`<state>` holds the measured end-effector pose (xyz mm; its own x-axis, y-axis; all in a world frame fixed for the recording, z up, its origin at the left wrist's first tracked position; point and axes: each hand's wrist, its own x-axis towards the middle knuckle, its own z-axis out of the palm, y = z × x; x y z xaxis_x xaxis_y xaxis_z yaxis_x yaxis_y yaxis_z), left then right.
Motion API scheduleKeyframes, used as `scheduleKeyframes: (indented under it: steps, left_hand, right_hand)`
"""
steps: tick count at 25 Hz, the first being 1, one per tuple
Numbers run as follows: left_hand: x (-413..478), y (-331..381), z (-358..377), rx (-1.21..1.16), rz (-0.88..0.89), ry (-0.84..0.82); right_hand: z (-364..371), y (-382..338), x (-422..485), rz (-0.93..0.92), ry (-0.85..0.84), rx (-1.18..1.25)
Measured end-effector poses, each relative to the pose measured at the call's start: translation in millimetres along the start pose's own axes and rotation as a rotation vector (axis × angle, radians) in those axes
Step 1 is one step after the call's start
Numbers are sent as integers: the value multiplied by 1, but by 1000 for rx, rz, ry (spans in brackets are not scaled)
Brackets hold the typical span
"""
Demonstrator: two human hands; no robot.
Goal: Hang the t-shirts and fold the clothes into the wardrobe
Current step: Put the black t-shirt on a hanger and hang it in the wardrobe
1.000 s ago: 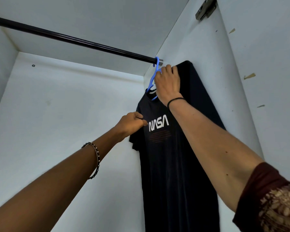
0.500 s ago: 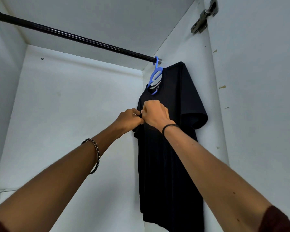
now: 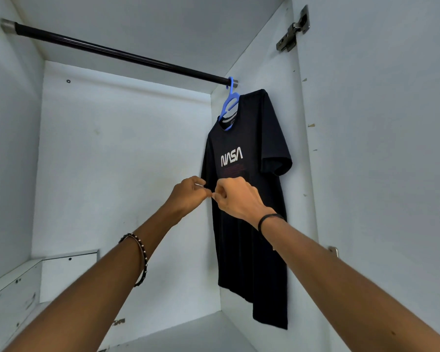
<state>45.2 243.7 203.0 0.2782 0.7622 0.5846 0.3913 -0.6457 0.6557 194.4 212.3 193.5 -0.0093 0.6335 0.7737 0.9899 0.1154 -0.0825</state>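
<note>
Wardrobe: white inside, scuffed in places, with a low step at the lower left.
Door: white, stood open on the right.
T-shirt: black, short-sleeved, hung full length at the far right end of the rail, close against the wardrobe's right side wall; its right sleeve stuck out toward the door.
Rail: dark, with metal end caps, ran across the top of the wardrobe.
Left hand: fingers curled, pinched the shirt's left edge just under the print.
Right hand: thumb and forefinger closed on the same edge, tips touching the left hand's.
Hanger: blue plastic, hooked over the rail, its neck showing in the collar.
Lettering: "NASA" in white on the chest; faint reddish lines below, unreadable.
Hinge: metal, at the door's top.
Beaded bracelet: on the left wrist.
Black band: on the right wrist.
</note>
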Motion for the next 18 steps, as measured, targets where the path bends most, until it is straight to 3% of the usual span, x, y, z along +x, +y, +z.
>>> scheduleKeyframes:
  steps: [9, 18]
  left_hand:
    - [-111, 24, 35, -99, -23, 12]
    - [-270, 39, 88, -119, -178, -75]
  right_hand:
    - [-13, -16, -133, 81, -98, 200]
    - [-60, -28, -294, 197, -234, 319]
